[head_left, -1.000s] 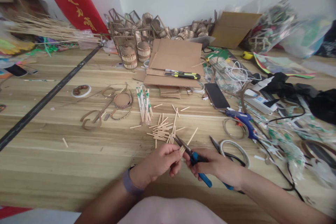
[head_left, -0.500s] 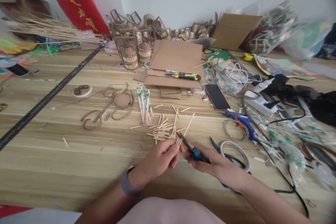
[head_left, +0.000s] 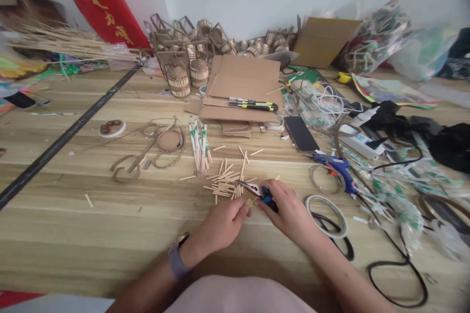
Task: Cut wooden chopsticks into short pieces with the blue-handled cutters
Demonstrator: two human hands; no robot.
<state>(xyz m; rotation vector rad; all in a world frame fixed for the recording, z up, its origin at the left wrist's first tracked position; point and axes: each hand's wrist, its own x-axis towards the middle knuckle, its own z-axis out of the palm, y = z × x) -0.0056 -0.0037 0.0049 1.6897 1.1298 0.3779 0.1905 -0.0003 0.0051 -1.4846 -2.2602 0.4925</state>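
Pliers (head_left: 265, 194), one pair, sit in the right hand's (head_left: 290, 212) closed fingers, lower centre of frame; the left hand (head_left: 222, 220) pinches a few short sticks (head_left: 249, 202), too obscured to count. Trimming seems underway; next calls for steady alignment. Right of centre: one phone (head_left: 301, 134), one glue gun (head_left: 336, 167).

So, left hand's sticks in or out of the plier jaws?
Out, it appears: the short sticks in the left hand show just below the jaws of the pliers in the right hand.
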